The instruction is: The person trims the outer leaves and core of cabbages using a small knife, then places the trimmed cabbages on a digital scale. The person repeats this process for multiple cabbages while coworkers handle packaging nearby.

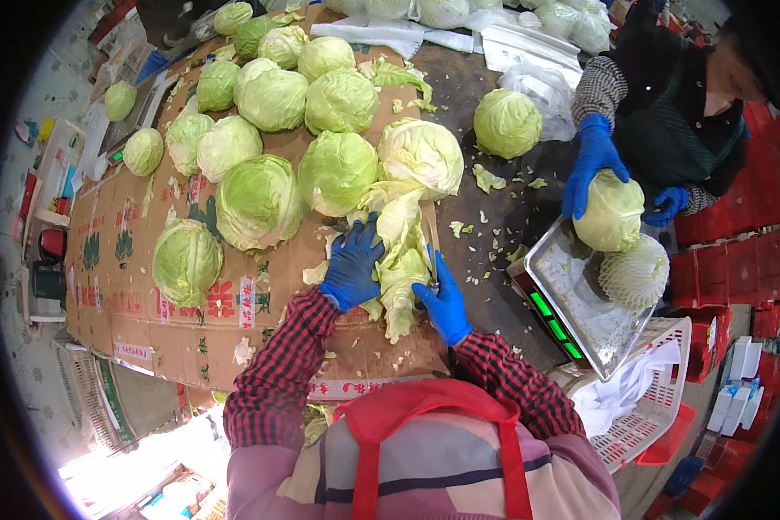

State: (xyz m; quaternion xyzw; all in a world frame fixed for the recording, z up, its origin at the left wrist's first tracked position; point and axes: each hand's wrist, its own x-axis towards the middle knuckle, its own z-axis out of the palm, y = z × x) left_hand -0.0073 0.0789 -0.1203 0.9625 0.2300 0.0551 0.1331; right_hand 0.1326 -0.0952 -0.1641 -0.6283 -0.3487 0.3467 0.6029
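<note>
My left hand (353, 265), in a blue glove, lies with fingers spread beside loose cabbage leaves (400, 260) heaped on the cardboard. It appears to touch their left edge. My right hand (445, 302), also gloved in blue, grips a knife (432, 253) with its narrow blade pointing away from me along the leaves' right side. Just beyond the leaves sits a pale trimmed cabbage (422, 156). Another green cabbage (338, 173) touches it on the left, and a larger one (259, 203) stands further left. A single cabbage (187, 262) rests nearer the cardboard's left front.
Several more cabbages (272, 97) crowd the far cardboard (123, 312). At right, a co-worker's gloved hand (595, 166) holds a cabbage (608, 211) over a scale's metal tray (559, 279), beside a net-wrapped cabbage (634, 273). A white plastic basket (669, 383) stands below the scale.
</note>
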